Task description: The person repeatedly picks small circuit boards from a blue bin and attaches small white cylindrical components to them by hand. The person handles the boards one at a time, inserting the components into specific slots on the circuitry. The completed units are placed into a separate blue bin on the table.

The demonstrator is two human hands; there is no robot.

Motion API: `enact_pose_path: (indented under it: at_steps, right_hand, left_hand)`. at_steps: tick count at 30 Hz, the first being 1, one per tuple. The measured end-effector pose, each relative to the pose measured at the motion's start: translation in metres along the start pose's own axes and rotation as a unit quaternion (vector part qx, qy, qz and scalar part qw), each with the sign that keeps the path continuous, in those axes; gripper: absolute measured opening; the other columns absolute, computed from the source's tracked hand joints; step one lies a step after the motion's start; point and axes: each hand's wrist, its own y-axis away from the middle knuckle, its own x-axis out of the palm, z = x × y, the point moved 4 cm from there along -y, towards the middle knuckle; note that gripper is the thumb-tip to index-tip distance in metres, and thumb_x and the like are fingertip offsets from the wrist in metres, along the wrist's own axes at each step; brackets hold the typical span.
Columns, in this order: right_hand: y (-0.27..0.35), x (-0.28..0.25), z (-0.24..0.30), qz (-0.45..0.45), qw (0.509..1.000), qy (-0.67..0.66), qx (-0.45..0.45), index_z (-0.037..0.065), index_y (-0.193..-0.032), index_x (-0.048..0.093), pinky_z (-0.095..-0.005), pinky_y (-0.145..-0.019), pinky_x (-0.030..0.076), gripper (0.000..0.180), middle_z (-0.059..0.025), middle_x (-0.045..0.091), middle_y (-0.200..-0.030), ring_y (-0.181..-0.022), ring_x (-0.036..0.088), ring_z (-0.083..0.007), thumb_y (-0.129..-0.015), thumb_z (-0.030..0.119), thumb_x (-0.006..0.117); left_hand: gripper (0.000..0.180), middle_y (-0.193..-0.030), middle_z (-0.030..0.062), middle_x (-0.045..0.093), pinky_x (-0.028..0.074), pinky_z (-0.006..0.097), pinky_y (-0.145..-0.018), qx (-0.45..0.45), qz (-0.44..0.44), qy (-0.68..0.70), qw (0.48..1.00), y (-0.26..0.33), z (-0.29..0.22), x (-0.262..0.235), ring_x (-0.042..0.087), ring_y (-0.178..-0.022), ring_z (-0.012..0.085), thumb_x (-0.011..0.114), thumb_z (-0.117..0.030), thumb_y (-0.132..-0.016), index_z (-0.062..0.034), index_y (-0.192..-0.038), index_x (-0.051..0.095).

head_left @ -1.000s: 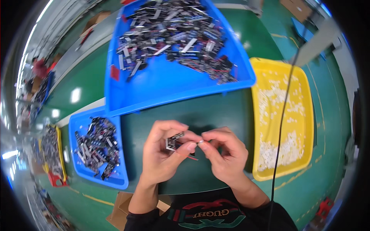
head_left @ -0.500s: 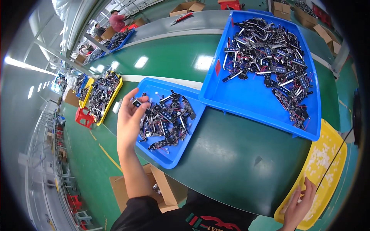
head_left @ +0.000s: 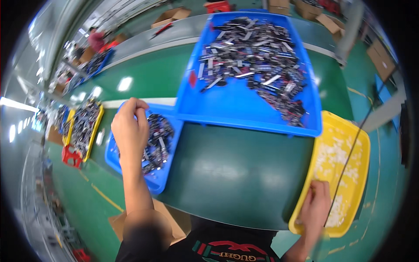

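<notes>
Small blue tray [head_left: 114,162], holding a heap of small dark and silver metal parts [head_left: 156,142], sits at the left end of the dark green worktop [head_left: 235,174], its right edge tucked against the large tray. Left hand [head_left: 129,129] hovers directly over this heap, fingers curled together with tips pinched downward; cannot tell whether a part is held between them.

Yellow tray [head_left: 364,153] with small white pieces [head_left: 336,159] sits at the right end of the worktop, tilted. Right hand [head_left: 315,205] rests at its near left corner, fingers reaching over the rim into the white pieces; grip not discernible.

Large blue tray [head_left: 244,107] lies across the far side between the two, loaded with many more dark and silver parts [head_left: 257,56], piled mostly toward its far and right portions.

Bench surface between the trays: dull green, faint reflections. Floor: green, yellow line markings. Cardboard boxes [head_left: 172,15] beyond the bench. To the far left, further blue and yellow trays [head_left: 85,124] of parts, and a person in red [head_left: 94,39] at distance, blurred.
</notes>
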Motion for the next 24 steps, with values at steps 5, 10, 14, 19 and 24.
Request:
enact_pose_path:
  at_steps: [5,10,14,19,24]
  right_hand:
    - [0.003,-0.002,-0.006,-0.024,1.0,-0.002,0.013,0.001,-0.096,0.056,-0.0441,-0.063,0.043,0.016,-0.0173,0.051,-0.083,-0.075,0.054,-0.0376,-0.081,-0.005,0.058]
    - [0.008,-0.006,-0.008,-0.061,0.998,-0.01,0.014,0.0,-0.1,0.059,-0.0421,-0.064,0.044,0.017,-0.0171,0.049,-0.086,-0.076,0.054,-0.0358,-0.084,-0.005,0.056]
    - [0.006,-0.011,-0.004,-0.078,0.994,-0.074,0.026,-0.002,-0.1,0.059,-0.041,-0.066,0.044,0.015,-0.0162,0.048,-0.087,-0.075,0.053,-0.0341,-0.086,-0.005,0.054]
    - [0.006,-0.013,-0.005,-0.109,0.987,-0.109,-0.036,0.0,-0.097,0.061,-0.0363,-0.061,0.047,0.021,-0.0148,0.052,-0.086,-0.072,0.057,-0.0304,-0.079,-0.01,0.06]
    - [0.007,-0.018,-0.004,-0.143,0.978,-0.148,-0.03,-0.001,-0.095,0.063,-0.0331,-0.062,0.049,0.024,-0.0134,0.057,-0.086,-0.075,0.06,-0.0284,-0.075,-0.012,0.064]
  left_hand:
    - [0.007,-0.074,0.0138,0.065,0.05,0.04,-0.064,0.07,0.099,0.127,0.984,0.007,-0.09,0.069,0.064,-0.068,0.0312,0.06,-0.01,-0.078,-0.005,-0.08,0.065]
    - [0.021,-0.097,0.0161,0.066,0.05,0.04,-0.079,0.183,0.176,0.101,0.962,-0.006,-0.135,0.127,0.064,-0.089,0.0317,0.062,-0.009,-0.08,-0.003,-0.099,0.063]
    - [0.034,-0.103,0.0187,0.064,0.048,0.043,-0.084,0.234,0.202,0.161,0.937,-0.011,-0.183,0.162,0.062,-0.095,0.0354,0.063,-0.011,-0.082,-0.0044,-0.115,0.056]
    - [0.048,-0.097,0.0196,0.066,0.049,0.045,-0.082,0.255,0.208,0.148,0.933,-0.027,-0.208,0.196,0.062,-0.093,0.0363,0.067,-0.01,-0.08,-0.0046,-0.125,0.049]
    - [0.039,-0.09,0.0166,0.068,0.052,0.045,-0.075,0.231,0.229,0.197,0.925,-0.037,-0.198,0.167,0.065,-0.083,0.0359,0.066,-0.007,-0.078,-0.0003,-0.116,0.058]
